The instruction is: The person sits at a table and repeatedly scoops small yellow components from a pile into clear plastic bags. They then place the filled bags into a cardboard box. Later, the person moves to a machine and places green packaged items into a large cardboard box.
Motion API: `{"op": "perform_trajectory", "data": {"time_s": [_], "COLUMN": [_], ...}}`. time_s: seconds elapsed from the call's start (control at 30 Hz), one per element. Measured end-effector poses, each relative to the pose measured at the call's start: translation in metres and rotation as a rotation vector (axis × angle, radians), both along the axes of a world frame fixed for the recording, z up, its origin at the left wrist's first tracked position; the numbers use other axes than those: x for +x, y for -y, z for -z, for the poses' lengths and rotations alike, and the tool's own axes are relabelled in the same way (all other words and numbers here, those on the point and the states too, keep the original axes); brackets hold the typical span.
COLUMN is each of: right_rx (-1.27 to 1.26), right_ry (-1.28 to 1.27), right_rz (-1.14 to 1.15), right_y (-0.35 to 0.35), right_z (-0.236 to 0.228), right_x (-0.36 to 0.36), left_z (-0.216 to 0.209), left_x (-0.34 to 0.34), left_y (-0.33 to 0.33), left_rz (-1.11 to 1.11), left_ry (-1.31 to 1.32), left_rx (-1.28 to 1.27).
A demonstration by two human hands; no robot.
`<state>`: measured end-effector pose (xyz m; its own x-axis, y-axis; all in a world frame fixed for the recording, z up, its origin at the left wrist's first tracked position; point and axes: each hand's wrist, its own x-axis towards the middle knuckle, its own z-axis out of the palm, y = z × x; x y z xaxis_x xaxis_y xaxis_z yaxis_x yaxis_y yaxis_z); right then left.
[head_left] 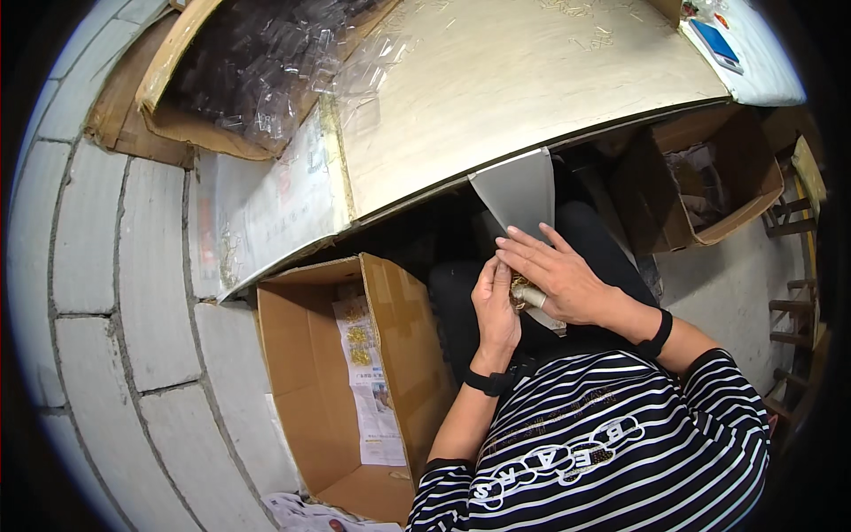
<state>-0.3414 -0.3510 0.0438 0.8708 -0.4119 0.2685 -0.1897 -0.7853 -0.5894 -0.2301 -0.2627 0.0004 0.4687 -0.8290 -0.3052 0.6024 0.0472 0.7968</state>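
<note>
Lying between the left grip and right grip, small golden pieces are clasped by both.

I can't see all of the gold bunch, because the right hand and left hand hide it. Far ahead and left of them, a big box goes out of sight. Nearer, leftward, yellow bits look too tiny to tell.

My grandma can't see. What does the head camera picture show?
A person's left hand and right hand are together, with small gold-coloured pieces between them. A pale table is ahead; an open cardboard box stands beside their left arm.
</note>
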Motion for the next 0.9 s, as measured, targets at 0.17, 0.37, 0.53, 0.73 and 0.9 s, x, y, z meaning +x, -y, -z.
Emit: {"op": "perform_trajectory", "data": {"time_s": [0.17, 0.37, 0.53, 0.73, 0.9], "right_rx": [0.016, 0.128, 0.696, 1.201, 1.252], "right_ry": [-0.072, 0.246, 0.128, 0.187, 0.146], "right_rz": [0.03, 0.128, 0.373, 0.18, 0.174], "right_y": [0.001, 0.016, 0.025, 0.014, 0.028], "right_z": [0.0, -0.011, 0.0, 0.025, 0.024], "right_x": [0.003, -0.009, -0.021, -0.003, -0.001], "left_z": [0.004, -0.002, -0.008, -0.007, -0.017], "left_x": [0.002, 0.012, 0.013, -0.001, 0.005], "left_y": [-0.003, -0.006, -0.001, 0.008, 0.005], "left_rz": [0.051, 0.142, 0.062, 0.045, 0.165], "left_ry": [-0.087, -0.198, -0.22, -0.097, -0.122], "left_rx": [-0.043, -0.143, -0.195, -0.193, -0.171]}}
